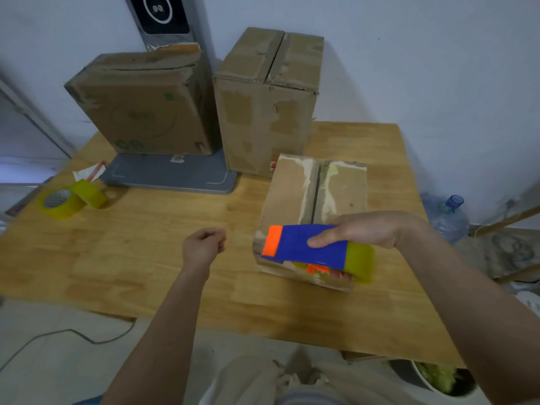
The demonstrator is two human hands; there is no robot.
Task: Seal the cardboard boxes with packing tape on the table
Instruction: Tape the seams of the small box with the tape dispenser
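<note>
Right hand (369, 229): I'm gripping the tape dispenser (309, 247) over the near box (295, 197).
Left hand (203, 246): I'm curling it, holding nothing.

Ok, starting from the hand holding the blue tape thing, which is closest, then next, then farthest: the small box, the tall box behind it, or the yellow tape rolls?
From the right hand, in the head view:
1. Small cardboard box, directly under the hand and the blue tape dispenser.
2. Tall cardboard box, behind the small box, toward the wall.
3. Yellow tape rolls, far across at the table's left edge.
</note>
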